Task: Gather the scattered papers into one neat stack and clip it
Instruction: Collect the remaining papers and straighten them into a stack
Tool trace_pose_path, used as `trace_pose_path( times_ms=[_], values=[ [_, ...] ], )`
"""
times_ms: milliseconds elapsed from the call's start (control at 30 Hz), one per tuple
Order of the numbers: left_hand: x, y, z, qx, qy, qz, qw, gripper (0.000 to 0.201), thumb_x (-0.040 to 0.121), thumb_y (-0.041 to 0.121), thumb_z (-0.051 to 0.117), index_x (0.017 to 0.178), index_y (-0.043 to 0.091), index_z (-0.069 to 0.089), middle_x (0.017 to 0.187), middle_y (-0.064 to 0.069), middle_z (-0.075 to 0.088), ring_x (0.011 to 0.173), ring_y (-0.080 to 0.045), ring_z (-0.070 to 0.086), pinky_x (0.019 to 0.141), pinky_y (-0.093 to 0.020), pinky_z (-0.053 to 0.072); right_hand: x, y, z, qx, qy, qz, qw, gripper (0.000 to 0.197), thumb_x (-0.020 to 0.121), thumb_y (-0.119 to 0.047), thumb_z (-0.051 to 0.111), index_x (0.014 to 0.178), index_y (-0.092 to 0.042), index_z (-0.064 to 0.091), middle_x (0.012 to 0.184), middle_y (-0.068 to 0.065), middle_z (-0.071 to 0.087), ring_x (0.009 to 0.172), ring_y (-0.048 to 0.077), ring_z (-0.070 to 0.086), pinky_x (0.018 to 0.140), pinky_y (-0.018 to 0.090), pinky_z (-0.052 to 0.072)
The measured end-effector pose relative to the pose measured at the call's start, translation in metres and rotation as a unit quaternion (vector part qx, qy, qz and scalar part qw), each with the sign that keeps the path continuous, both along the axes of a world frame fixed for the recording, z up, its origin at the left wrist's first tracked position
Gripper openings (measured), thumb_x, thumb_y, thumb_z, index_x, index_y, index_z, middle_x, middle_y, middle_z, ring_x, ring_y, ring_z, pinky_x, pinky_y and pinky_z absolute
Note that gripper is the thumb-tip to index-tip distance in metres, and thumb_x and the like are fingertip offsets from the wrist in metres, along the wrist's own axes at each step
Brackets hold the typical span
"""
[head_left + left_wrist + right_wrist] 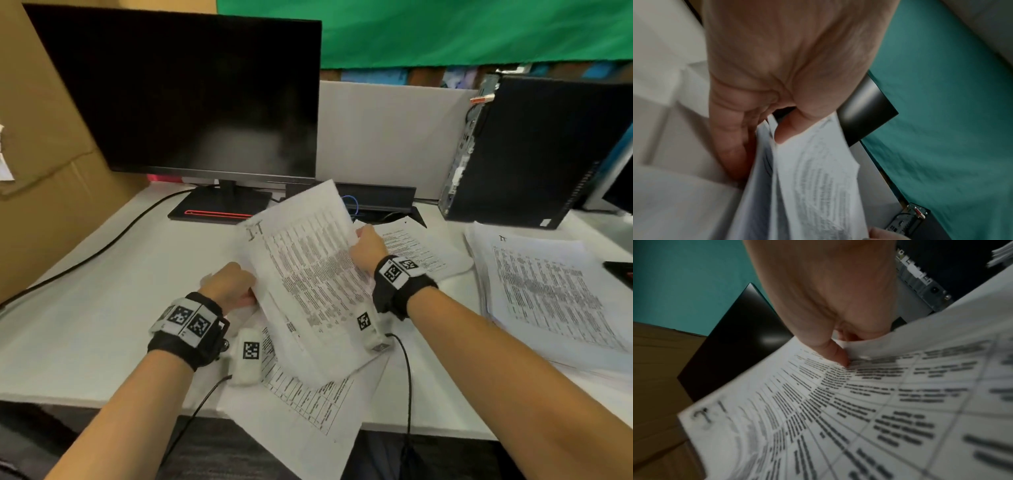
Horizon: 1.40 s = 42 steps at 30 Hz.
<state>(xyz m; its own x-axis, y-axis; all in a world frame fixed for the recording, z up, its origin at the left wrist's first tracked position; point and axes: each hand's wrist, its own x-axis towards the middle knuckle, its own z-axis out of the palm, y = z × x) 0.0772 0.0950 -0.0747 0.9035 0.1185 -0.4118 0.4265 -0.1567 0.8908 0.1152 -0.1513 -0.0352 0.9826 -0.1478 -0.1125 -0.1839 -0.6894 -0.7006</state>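
A bundle of printed sheets [308, 270] is lifted off the white desk, tilted up toward the monitor. My left hand [233, 284] pinches its left edge, thumb on top, as the left wrist view shows for the same papers [818, 178] and thumb [791, 128]. On the right edge my right hand [366, 245] grips the sheets [838, 410], with the thumb [836, 353] pressed on the print. Another printed sheet [308, 404] lies under the bundle and hangs over the desk's front edge. One more sheet [421, 250] lies behind my right hand. No clip is visible.
A thick pile of papers [555, 294] lies at the right. A black monitor [185, 96] stands at the back left, a black computer case [534, 150] at the back right. Cardboard [44, 137] walls the left. A black cable [102, 246] crosses the desk.
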Motion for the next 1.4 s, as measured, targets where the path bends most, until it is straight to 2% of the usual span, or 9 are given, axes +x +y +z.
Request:
trace_pose_path(
  times_ms=[167, 367, 533, 667, 800, 967, 1100, 1233, 1400],
  values=[
    [-0.002, -0.018, 0.001, -0.049, -0.01, -0.028, 0.998, 0.048, 0.088, 0.015, 0.065, 0.127, -0.004, 0.045, 0.118, -0.019, 0.064, 0.101, -0.033, 0.066, 0.084, -0.043, 0.056, -0.003, -0.001, -0.013, -0.017, 0.025, -0.01, 0.999, 0.036, 0.095, 0.001, 0.048, 0.131, 0.001, 0.05, 0.132, 0.02, 0.055, 0.12, 0.034, 0.054, 0.094, 0.034, 0.046],
    [-0.01, -0.038, 0.008, -0.05, -0.08, -0.109, 0.99, 0.049, 0.084, -0.01, 0.06, 0.13, 0.004, 0.053, 0.123, -0.015, 0.063, 0.111, -0.031, 0.061, 0.094, -0.048, 0.05, -0.008, -0.014, -0.002, 0.092, 0.104, 0.028, 0.99, 0.051, 0.091, -0.005, 0.065, 0.137, 0.006, 0.047, 0.138, 0.018, 0.052, 0.126, 0.034, 0.051, 0.103, 0.037, 0.043],
    [-0.011, -0.013, 0.016, -0.081, -0.155, 0.03, 0.984, 0.036, 0.087, -0.003, 0.06, 0.122, 0.003, 0.058, 0.113, -0.013, 0.066, 0.1, -0.03, 0.063, 0.089, -0.045, 0.05, -0.002, -0.049, -0.005, -0.067, 0.074, -0.04, 0.994, 0.07, 0.086, -0.036, 0.07, 0.14, -0.001, 0.044, 0.145, 0.016, 0.047, 0.134, 0.035, 0.043, 0.108, 0.037, 0.039],
    [-0.009, 0.019, 0.021, -0.181, -0.178, 0.091, 0.963, 0.022, 0.093, 0.009, 0.057, 0.114, 0.007, 0.061, 0.099, -0.006, 0.074, 0.091, -0.022, 0.07, 0.077, -0.04, 0.055, -0.005, -0.063, -0.009, -0.089, 0.133, 0.03, 0.987, 0.022, 0.085, -0.024, 0.073, 0.087, -0.005, 0.063, 0.085, 0.01, 0.065, 0.071, 0.021, 0.063, 0.062, 0.027, 0.052],
    [-0.007, 0.028, 0.025, -0.284, -0.134, 0.122, 0.942, 0.039, 0.095, 0.024, 0.054, 0.13, 0.006, 0.053, 0.123, -0.015, 0.064, 0.11, -0.03, 0.063, 0.098, -0.054, 0.044, -0.007, -0.061, -0.011, -0.022, 0.15, 0.053, 0.987, 0.024, 0.085, -0.012, 0.069, 0.063, -0.01, 0.058, 0.051, 0.003, 0.055, 0.037, 0.01, 0.048, 0.045, 0.018, 0.042],
    [-0.011, 0.015, 0.035, -0.374, -0.073, 0.078, 0.921, 0.043, 0.09, 0.041, 0.053, 0.124, 0.018, 0.062, 0.121, -0.007, 0.067, 0.11, -0.023, 0.065, 0.088, -0.043, 0.052, -0.015, -0.05, -0.001, -0.14, 0.165, 0.14, 0.966, 0.048, 0.082, -0.049, 0.071, 0.1, -0.005, 0.067, 0.095, 0.008, 0.068, 0.088, 0.024, 0.066, 0.077, 0.03, 0.054],
    [-0.008, 0.007, 0.036, -0.246, -0.071, 0.028, 0.966, 0.03, 0.096, 0.031, 0.051, 0.112, 0.009, 0.064, 0.094, -0.007, 0.074, 0.077, -0.019, 0.073, 0.079, -0.041, 0.054, -0.025, -0.042, 0.004, -0.275, 0.181, 0.2, 0.923, 0.074, 0.082, -0.032, 0.077, 0.143, -0.009, 0.043, 0.142, 0.006, 0.051, 0.125, 0.027, 0.052, 0.092, 0.033, 0.045],
    [-0.002, 0.002, 0.036, -0.075, -0.084, -0.004, 0.994, 0.031, 0.095, 0.024, 0.055, 0.118, 0.004, 0.06, 0.104, -0.01, 0.072, 0.098, -0.027, 0.069, 0.097, -0.048, 0.048, -0.021, -0.042, 0.004, -0.265, 0.17, 0.216, 0.924, 0.06, 0.087, -0.023, 0.073, 0.139, -0.006, 0.048, 0.139, 0.009, 0.053, 0.116, 0.027, 0.057, 0.082, 0.029, 0.045],
    [0.002, -0.012, 0.033, 0.041, -0.096, 0.003, 0.995, 0.036, 0.096, 0.023, 0.054, 0.125, 0.002, 0.055, 0.111, -0.01, 0.061, 0.099, -0.025, 0.056, 0.082, -0.035, 0.041, -0.013, -0.063, -0.006, 0.046, 0.137, 0.118, 0.983, 0.043, 0.089, -0.018, 0.07, 0.129, -0.008, 0.059, 0.126, 0.012, 0.066, 0.109, 0.029, 0.066, 0.095, 0.043, 0.054]
  ],
)
